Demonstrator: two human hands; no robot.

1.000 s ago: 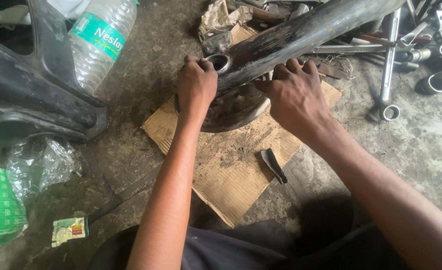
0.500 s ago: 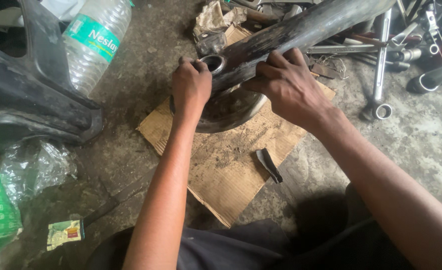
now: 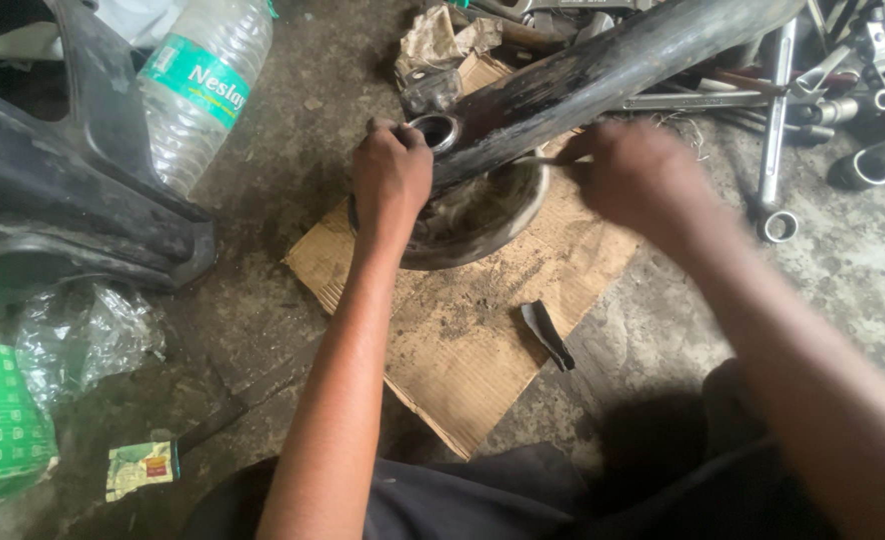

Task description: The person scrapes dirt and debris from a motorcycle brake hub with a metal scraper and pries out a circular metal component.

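Nearest you, a torn sheet of cardboard (image 3: 463, 330) lies on the concrete floor with a small black scrap (image 3: 547, 335) on it. Further out, your left hand (image 3: 391, 175) is curled into a fist on the rim of the round metal drum (image 3: 483, 215), which sits on the cardboard. Your right hand (image 3: 628, 175) is blurred beside the black tube (image 3: 603, 70) crossing the drum; you cannot tell its grip. Beyond lie wrenches (image 3: 778, 120) and a plastic bottle (image 3: 198, 85).
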